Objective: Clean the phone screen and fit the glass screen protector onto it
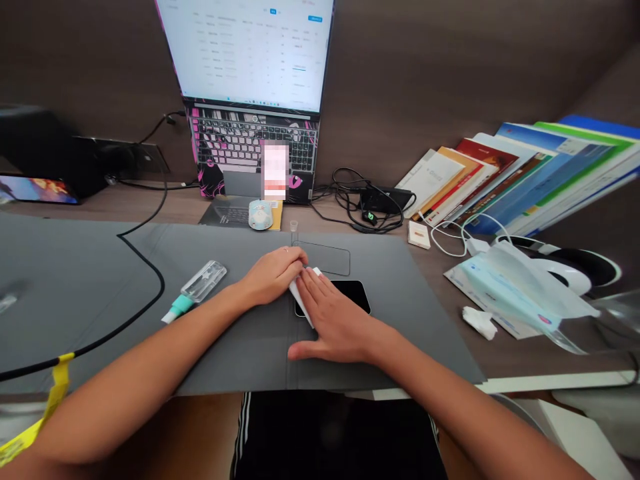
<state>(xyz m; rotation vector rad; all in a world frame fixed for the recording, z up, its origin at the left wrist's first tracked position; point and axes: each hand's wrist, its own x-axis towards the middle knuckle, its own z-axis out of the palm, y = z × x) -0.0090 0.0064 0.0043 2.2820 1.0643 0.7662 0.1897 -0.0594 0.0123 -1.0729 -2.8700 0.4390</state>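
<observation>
A phone [354, 295] with a dark screen lies face up on the grey desk mat [235, 363]. My right hand [333, 313] rests flat across its left part, fingers stretched and thumb spread. Beneath those fingers is a flat white piece [302, 305], perhaps folded tissue or card; most of it is hidden. Curled at the phone's upper left corner, my left hand [276, 272] touches the right fingertips. What its fingers hold, if anything, is hidden. Behind the phone lies a clear sheet [331, 259] with a thin dark outline and rounded corners. A clear spray bottle [204, 280] lies beside my left forearm.
An open laptop [255, 143] stands at the back, with a mouse [261, 215] in front. Cables [367, 200] and leaning books [530, 173] are at the right. A mask pack [510, 287], headphones and crumpled tissue [479, 321] lie nearer. A black cable [155, 273] crosses the mat's left side.
</observation>
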